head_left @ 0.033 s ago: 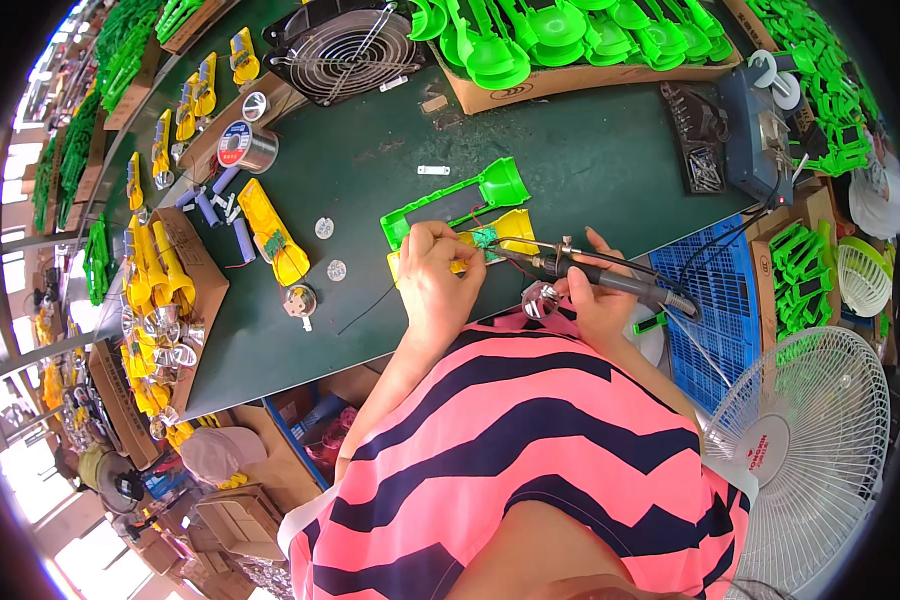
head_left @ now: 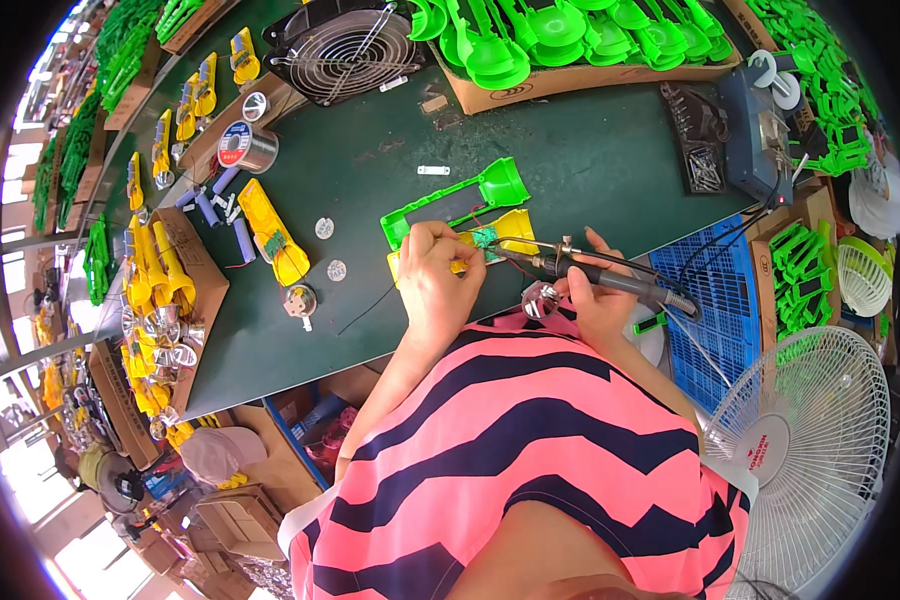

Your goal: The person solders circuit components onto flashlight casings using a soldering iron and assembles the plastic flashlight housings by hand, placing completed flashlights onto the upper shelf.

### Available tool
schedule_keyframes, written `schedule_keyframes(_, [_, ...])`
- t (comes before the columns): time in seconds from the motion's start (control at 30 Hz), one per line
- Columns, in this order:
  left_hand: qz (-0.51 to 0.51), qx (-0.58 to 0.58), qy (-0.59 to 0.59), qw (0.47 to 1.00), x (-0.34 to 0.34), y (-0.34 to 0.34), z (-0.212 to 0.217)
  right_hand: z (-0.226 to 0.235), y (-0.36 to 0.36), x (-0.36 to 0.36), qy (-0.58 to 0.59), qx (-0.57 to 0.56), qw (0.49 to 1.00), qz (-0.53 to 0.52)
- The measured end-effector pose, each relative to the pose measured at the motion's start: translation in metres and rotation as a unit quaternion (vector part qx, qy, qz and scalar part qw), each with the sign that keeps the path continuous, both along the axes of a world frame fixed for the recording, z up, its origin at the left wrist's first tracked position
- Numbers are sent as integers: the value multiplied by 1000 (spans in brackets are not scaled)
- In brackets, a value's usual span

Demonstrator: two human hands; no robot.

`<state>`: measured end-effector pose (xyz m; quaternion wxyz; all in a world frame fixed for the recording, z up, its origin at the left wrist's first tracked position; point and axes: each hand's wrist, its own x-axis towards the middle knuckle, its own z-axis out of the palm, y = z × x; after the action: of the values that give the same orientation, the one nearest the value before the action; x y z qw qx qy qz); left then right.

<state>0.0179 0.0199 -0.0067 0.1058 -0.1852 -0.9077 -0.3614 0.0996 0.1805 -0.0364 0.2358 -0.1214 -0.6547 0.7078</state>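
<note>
In my right hand [head_left: 602, 300] is a soldering iron [head_left: 605, 279] with a dark handle, its thin metal tip reaching left to a small green circuit board [head_left: 484, 238]. That board sits in a yellow plastic housing [head_left: 515, 228], partly covered by my fingers. My left hand [head_left: 440, 285] is closed in a pinch over the housing, close to the iron's tip; what the fingertips grip is hidden. A thin dark wire [head_left: 368, 310] trails out beside this hand. Just beyond lies a green housing half [head_left: 503, 187]. A shiny reflector cup [head_left: 540, 299] rests below the iron.
Left on the green table [head_left: 370, 180] are another yellow housing [head_left: 260, 215], a solder spool [head_left: 248, 147] and purple cells [head_left: 243, 240]. A box of green housings [head_left: 570, 85] and a black fan [head_left: 345, 50] stand behind. Right are a blue crate [head_left: 705, 310] and a white fan [head_left: 810, 450].
</note>
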Motion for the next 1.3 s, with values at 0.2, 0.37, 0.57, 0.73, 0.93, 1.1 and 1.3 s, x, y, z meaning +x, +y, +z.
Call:
schedule_keyframes(0.2, [-5, -4, -13, 1000, -4, 1, 2, 13, 6, -2, 12, -60, 998, -1])
schedule_keyframes(0.37, [-7, -22, -37, 999, -6, 0, 3, 13, 16, -3, 71, -2, 997, -10])
schedule_keyframes(0.57, [-11, -15, -62, 998, -8, 0, 5, 13, 16, 4, 48, 33, 998, -7])
schedule_keyframes(0.73, [-31, -66, 4, 997, -1, -11, 14, 8, 14, 6, 61, 72, 995, -7])
schedule_keyframes(0.93, [67, -357, -48, 931, 2, -65, 35, 2, 18, 5, 68, 152, 986, 13])
schedule_keyframes(1.1, [66, -166, 146, 973, -5, -54, 30, 8, 16, 1, 34, 116, 992, 17])
schedule_keyframes(1.3, [-105, 1, 106, 989, 5, -19, 7, 16, 21, -3, 41, 97, 993, 49])
